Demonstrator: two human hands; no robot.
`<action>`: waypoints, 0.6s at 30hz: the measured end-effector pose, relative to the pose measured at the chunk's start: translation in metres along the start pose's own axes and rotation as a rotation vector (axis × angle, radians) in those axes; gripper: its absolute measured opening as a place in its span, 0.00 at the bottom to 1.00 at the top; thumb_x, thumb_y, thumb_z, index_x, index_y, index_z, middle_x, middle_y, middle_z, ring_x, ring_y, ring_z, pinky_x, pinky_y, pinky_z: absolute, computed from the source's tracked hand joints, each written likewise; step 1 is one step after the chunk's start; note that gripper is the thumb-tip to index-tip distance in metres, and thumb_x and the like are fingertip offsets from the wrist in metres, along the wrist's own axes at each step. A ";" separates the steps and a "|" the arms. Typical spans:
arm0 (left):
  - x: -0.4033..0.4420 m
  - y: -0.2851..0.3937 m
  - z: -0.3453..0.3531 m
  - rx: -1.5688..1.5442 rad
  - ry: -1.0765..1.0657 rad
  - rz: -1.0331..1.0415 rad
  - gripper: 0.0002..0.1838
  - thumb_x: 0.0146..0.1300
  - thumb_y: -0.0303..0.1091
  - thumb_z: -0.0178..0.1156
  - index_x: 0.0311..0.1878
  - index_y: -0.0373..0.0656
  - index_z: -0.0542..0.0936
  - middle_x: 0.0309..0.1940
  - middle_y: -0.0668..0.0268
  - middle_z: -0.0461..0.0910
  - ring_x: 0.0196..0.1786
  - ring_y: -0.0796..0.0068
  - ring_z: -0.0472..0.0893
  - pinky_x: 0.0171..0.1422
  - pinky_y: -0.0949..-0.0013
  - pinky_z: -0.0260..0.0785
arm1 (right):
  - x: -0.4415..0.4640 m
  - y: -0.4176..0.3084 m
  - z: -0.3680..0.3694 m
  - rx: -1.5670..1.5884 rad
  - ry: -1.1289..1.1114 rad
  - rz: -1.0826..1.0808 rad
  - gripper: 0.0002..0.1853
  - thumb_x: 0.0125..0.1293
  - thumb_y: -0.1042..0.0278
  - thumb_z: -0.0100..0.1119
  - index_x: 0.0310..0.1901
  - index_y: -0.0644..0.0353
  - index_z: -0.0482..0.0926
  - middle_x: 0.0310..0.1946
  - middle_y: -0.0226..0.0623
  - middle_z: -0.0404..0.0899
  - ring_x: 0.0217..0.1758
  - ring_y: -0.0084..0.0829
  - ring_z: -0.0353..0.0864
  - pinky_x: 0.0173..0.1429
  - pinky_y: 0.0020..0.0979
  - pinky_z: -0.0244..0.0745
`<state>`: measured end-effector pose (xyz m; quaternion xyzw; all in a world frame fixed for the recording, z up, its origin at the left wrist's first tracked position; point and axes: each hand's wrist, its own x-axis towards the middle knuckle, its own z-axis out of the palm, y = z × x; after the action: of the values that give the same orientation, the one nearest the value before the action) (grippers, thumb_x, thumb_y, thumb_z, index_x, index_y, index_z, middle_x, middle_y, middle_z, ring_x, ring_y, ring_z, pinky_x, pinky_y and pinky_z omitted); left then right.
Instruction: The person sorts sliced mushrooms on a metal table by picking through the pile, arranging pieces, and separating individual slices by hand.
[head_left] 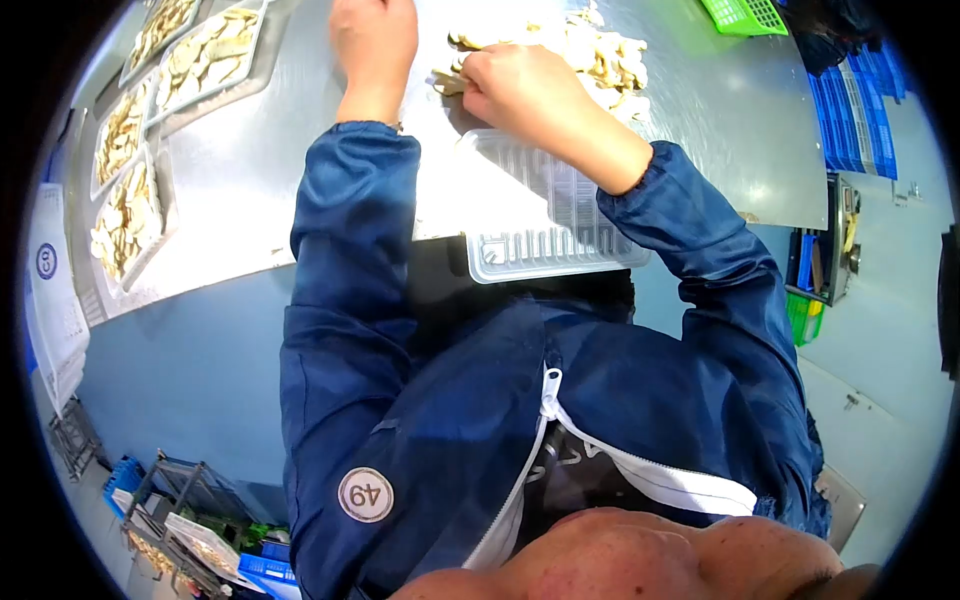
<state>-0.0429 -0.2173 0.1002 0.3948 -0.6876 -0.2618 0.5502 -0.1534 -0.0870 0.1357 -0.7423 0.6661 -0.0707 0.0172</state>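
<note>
Pale sliced pieces (pixel 610 62) lie in a loose pile on the metal table at the top middle. My right hand (pixel 525 92) is closed at the left side of this pile, with its fingertips on a pale slice (pixel 447 82). My left hand (pixel 374 42) is to the left of the pile over the table, its fingers curled; what they hold, if anything, is hidden. Below my right hand, an empty clear plastic tray (pixel 550 250) sits at the table's near edge, partly covered by my right forearm.
Several clear trays filled with slices (pixel 208 58) stand on the table's left side. A green basket (pixel 745 15) is at the top right. Stacked blue crates (pixel 852 115) are beyond the right edge. A white cloth (pixel 55 290) hangs at far left.
</note>
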 end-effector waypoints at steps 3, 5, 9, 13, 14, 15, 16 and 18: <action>-0.002 0.004 -0.003 -0.006 -0.017 -0.014 0.11 0.63 0.25 0.54 0.47 0.36 0.79 0.39 0.49 0.81 0.43 0.53 0.81 0.49 0.60 0.72 | -0.008 0.008 -0.002 0.095 0.206 -0.013 0.08 0.57 0.65 0.62 0.29 0.61 0.82 0.28 0.46 0.83 0.32 0.47 0.84 0.39 0.42 0.79; -0.001 0.001 -0.003 -0.019 -0.014 -0.017 0.11 0.63 0.26 0.54 0.47 0.36 0.79 0.39 0.49 0.81 0.43 0.52 0.81 0.49 0.60 0.72 | -0.022 0.021 -0.019 0.190 0.280 0.047 0.09 0.58 0.63 0.63 0.30 0.61 0.81 0.27 0.45 0.82 0.30 0.46 0.83 0.36 0.40 0.78; -0.001 -0.005 0.003 -0.021 -0.007 -0.044 0.11 0.63 0.26 0.54 0.47 0.36 0.79 0.40 0.49 0.81 0.44 0.52 0.81 0.50 0.59 0.72 | -0.089 0.072 -0.052 0.399 0.200 0.477 0.12 0.62 0.64 0.60 0.39 0.66 0.82 0.25 0.41 0.81 0.28 0.28 0.80 0.35 0.29 0.74; -0.006 -0.011 0.014 -0.029 -0.003 -0.043 0.11 0.63 0.25 0.53 0.48 0.36 0.79 0.41 0.49 0.81 0.46 0.52 0.80 0.52 0.60 0.72 | -0.166 0.128 -0.044 0.655 0.169 0.863 0.12 0.62 0.64 0.62 0.40 0.66 0.83 0.24 0.29 0.79 0.28 0.18 0.75 0.34 0.23 0.71; -0.006 -0.011 0.014 -0.038 -0.006 -0.047 0.11 0.63 0.25 0.53 0.48 0.36 0.79 0.42 0.49 0.81 0.46 0.53 0.80 0.52 0.60 0.71 | -0.177 0.134 -0.042 0.761 0.190 0.938 0.13 0.62 0.64 0.62 0.41 0.66 0.83 0.24 0.28 0.79 0.28 0.18 0.75 0.33 0.23 0.71; -0.007 -0.011 0.013 -0.045 -0.010 -0.051 0.12 0.63 0.25 0.53 0.48 0.36 0.79 0.42 0.49 0.81 0.46 0.53 0.80 0.53 0.60 0.71 | -0.186 0.141 -0.041 0.749 0.174 0.954 0.13 0.63 0.63 0.63 0.41 0.66 0.83 0.25 0.29 0.80 0.28 0.19 0.76 0.34 0.24 0.72; -0.007 -0.011 0.012 -0.050 -0.012 -0.052 0.12 0.63 0.25 0.53 0.48 0.36 0.79 0.42 0.49 0.81 0.47 0.53 0.80 0.53 0.61 0.71 | -0.189 0.143 -0.041 0.739 0.159 0.967 0.13 0.63 0.63 0.63 0.42 0.65 0.84 0.26 0.30 0.81 0.28 0.20 0.77 0.34 0.24 0.72; -0.010 -0.015 0.014 -0.080 0.015 -0.069 0.12 0.62 0.24 0.53 0.48 0.35 0.79 0.43 0.50 0.81 0.47 0.55 0.80 0.54 0.61 0.71 | -0.190 0.146 -0.043 0.500 0.196 0.924 0.14 0.63 0.62 0.64 0.43 0.65 0.84 0.28 0.33 0.83 0.30 0.21 0.79 0.36 0.25 0.74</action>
<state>-0.0521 -0.2181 0.0790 0.3980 -0.6584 -0.3051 0.5613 -0.3225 0.0877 0.1453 -0.3346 0.8850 -0.2811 0.1606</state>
